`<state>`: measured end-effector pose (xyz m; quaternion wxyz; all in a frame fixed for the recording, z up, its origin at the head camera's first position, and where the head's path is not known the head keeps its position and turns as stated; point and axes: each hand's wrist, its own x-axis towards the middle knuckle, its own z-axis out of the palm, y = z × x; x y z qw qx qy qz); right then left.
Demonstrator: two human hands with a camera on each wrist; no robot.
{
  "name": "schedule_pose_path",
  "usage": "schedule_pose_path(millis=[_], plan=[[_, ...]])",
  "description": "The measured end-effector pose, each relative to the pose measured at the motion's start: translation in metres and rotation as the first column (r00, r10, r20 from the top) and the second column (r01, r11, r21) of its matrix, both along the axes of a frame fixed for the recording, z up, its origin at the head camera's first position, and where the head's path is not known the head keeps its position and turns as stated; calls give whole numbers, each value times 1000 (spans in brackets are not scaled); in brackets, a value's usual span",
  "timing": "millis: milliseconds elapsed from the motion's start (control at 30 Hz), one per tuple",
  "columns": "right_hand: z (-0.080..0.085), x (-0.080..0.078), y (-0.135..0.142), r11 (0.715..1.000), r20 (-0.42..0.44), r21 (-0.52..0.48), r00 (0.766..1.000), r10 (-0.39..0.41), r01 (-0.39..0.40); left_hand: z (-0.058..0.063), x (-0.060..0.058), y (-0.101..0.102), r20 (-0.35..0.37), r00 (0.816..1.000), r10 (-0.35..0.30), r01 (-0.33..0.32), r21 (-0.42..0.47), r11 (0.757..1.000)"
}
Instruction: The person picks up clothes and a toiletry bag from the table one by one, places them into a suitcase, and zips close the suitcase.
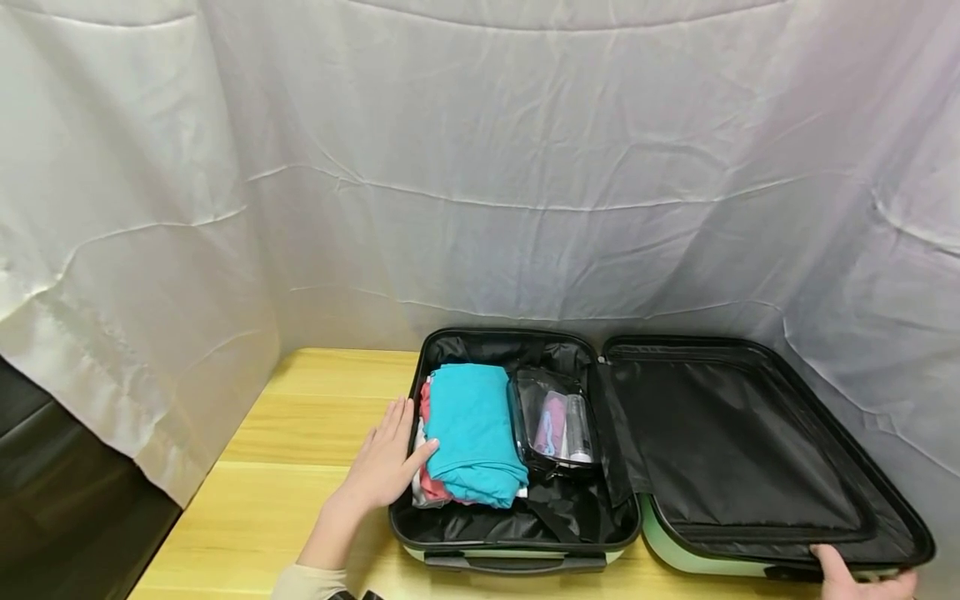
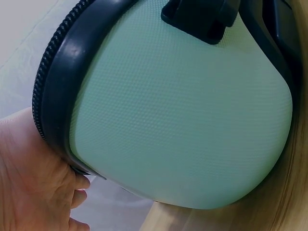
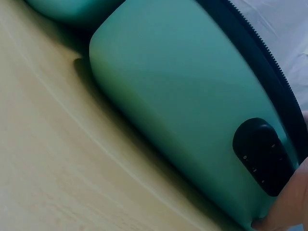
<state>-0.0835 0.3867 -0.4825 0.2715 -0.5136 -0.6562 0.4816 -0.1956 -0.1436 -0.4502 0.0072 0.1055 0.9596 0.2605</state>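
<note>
A light green suitcase (image 1: 450, 527) lies open, its black-lined lid (image 1: 735, 442) folded out to the right. In its base are a folded teal garment (image 1: 472, 425), with red and white cloth (image 1: 435, 486) beneath, and a clear pouch (image 1: 534, 396) with black edges. The pouch contains a purple item (image 1: 551, 421) and a clear bottle (image 1: 576, 417). My left hand (image 1: 384, 467) rests on the base's left rim, fingers straight, thumb reaching toward the teal garment. At the lid's front right corner, my right hand (image 1: 855, 575) grips the edge, thumb on top.
The suitcase rests on a wooden table (image 1: 300, 433). Pale curtains (image 1: 525, 167) hang behind it and at both sides. A black handle (image 1: 517, 564) is on the base's front, and a black combination lock (image 3: 264, 156) is on the lid's green side.
</note>
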Motion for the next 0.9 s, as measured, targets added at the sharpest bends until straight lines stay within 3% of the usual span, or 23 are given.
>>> schedule_pose_path(millis=[200, 567, 733, 900], plan=[[7, 3, -2, 997, 49, -42, 996, 72, -70, 1, 0, 0, -6, 1000, 0, 0, 1, 1000], [28, 4, 3, 982, 75, -16, 979, 191, -190, 0, 0, 0, -4, 1000, 1, -1, 2, 1000], [38, 4, 2, 973, 33, 11, 972, 232, -232, -2, -1, 0, -8, 1000, 0, 0, -2, 1000], [49, 7, -3, 962, -29, 116, 967, 252, -247, -3, -1, 0, -10, 1000, 0, 0, -12, 1000]])
